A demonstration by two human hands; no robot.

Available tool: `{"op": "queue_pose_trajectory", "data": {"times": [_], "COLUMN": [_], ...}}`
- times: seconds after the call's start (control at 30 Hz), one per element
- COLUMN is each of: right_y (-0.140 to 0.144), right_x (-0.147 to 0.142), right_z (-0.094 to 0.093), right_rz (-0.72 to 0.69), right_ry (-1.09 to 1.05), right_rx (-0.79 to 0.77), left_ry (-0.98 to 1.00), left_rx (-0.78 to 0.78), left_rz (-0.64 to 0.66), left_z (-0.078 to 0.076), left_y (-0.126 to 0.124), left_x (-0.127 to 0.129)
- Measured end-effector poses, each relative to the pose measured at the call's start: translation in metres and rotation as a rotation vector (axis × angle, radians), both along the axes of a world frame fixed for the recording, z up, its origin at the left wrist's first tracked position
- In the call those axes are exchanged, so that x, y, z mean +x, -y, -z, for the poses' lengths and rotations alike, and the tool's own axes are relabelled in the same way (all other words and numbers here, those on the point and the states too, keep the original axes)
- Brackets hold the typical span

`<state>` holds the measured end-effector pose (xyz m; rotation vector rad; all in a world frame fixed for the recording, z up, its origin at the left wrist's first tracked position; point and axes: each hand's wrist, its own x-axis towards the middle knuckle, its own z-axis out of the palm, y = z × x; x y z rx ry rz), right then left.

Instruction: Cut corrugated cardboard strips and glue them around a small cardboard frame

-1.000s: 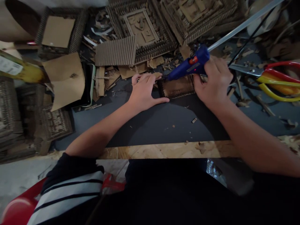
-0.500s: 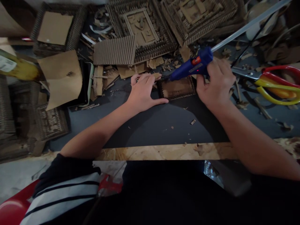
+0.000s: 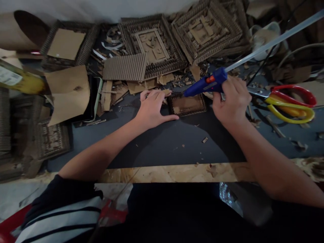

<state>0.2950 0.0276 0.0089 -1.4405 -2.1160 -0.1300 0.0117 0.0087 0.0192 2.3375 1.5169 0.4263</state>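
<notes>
1. Two hands over dark tabletop (image 3: 157,148): left hand (image 3: 152,109) at left end of small cardboard tray (image 3: 192,105), right hand (image 3: 233,101) beyond its right end.
2. Grips blue glue gun (image 3: 206,83) in right hand, with fingers wrapped around the handle. Points nozzle (image 3: 186,93) leftward over tray's far edge, between both sets of fingers; unclear whether touching the rim.
3. Spreads left thumb away from bent fingers, with thumb tip just beside tray's near left corner. Has small cardboard piece (image 3: 167,91) at left fingertips; hard to tell whether pinched or merely touched.
4. Beyond left fingers: corrugated panel (image 3: 125,67), overlapping near corner of stepped cardboard frame (image 3: 172,44).
5. Well left of left fingers: loose cardboard sheet (image 3: 68,92); farther left, yellow container (image 3: 31,83) with white label.
6. Up and right from right fingers: clear glue stick (image 3: 273,44), protruding from back of glue gun.
7. Just right of right fingers: scissors (image 3: 291,104) with red and yellow handles, among cardboard scraps (image 3: 275,127).
</notes>
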Motion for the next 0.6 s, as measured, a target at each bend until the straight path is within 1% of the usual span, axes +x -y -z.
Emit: {"op": "queue_pose_trajectory", "data": {"times": [0.07,0.23,0.37,0.5,0.6], "right_y": [0.000,-0.002,-0.005,-0.008,-0.009], "right_x": [0.003,0.011,0.018,0.029,0.034], "right_z": [0.001,0.002,-0.002,-0.007,-0.006], "right_rz": [0.004,-0.006,-0.005,0.055,0.121], "right_ry": [0.016,0.057,0.126,0.238,0.241], "right_rx": [0.031,0.175,0.215,0.323,0.319], "left_ry": [0.002,0.000,-0.007,-0.021,-0.023], "left_rx": [0.007,0.006,0.004,0.007,0.000], "left_rz": [-0.002,0.003,0.000,-0.001,-0.001], "left_z": [0.001,0.001,0.000,0.001,0.000], "left_y": [0.000,-0.001,-0.001,-0.002,-0.002], "left_x": [0.000,-0.001,0.000,0.000,0.001]}}
